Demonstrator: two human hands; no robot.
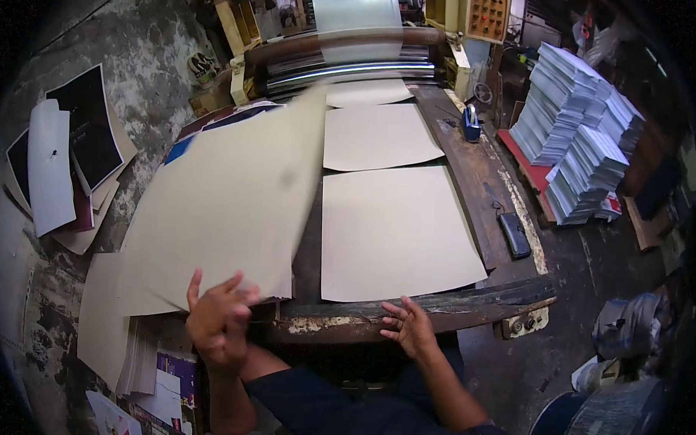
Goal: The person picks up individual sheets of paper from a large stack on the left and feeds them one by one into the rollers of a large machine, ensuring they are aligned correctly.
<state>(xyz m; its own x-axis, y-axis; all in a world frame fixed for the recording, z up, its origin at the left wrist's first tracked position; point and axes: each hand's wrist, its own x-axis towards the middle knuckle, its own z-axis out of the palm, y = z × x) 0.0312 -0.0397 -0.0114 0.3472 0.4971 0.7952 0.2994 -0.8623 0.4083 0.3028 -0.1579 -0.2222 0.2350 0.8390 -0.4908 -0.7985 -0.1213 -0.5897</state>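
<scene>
My left hand (220, 320) is at the near edge of a large pale cardboard sheet (218, 198), its fingers spread and slightly blurred. That sheet lies over the left side of the machine bed, its right edge raised and smeared by motion. My right hand (411, 331) hovers by the bed's front edge, fingers apart and holding nothing. Just beyond it a flat cardboard sheet (397, 234) rests on the bed. Behind this lie a second sheet (378, 134) and a third sheet (368, 92), in a row leading to the metal roller (353, 72).
A black case (514, 235) and a small blue tool (471, 124) sit on the bed's right side. Tall paper stacks (555, 110) stand on a red pallet (527, 170) at right. More cardboard (103, 316) leans at lower left. Loose dark covers (94, 124) are at far left.
</scene>
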